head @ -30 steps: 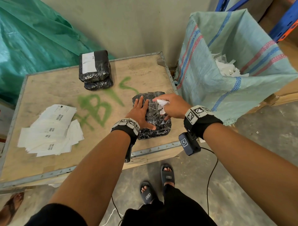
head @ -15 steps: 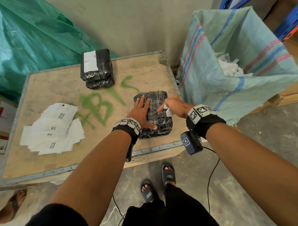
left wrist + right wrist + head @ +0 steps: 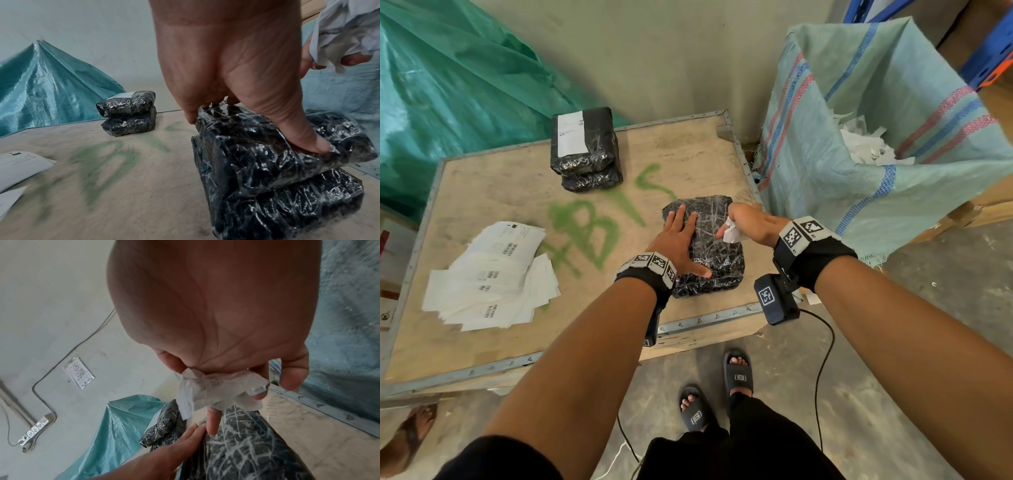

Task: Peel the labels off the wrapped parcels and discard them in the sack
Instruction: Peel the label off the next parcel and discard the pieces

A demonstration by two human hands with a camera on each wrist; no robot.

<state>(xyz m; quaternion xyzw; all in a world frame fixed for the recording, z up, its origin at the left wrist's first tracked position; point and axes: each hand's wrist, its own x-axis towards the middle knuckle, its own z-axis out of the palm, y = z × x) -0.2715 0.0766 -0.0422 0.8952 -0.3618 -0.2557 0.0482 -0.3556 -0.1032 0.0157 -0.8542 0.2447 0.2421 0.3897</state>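
L hand (image 3: 681,241) lies flat, fingers straight, pressing the near parcel (image 3: 717,260). R hand (image 3: 748,222) clutches a crumpled label (image 3: 730,233); sack (image 3: 825,178) at 2 o'clock.

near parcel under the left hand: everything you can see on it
The near parcel is a dark, lumpy bundle wrapped in crinkled clear film, and the left wrist view shows it as two blocks stacked. It lies flat near the front right corner of the wooden table. No label shows on its top face. The left hand presses it with flat fingers, thumb on the near end. The right hand, over its right edge, grips a crumpled white label.
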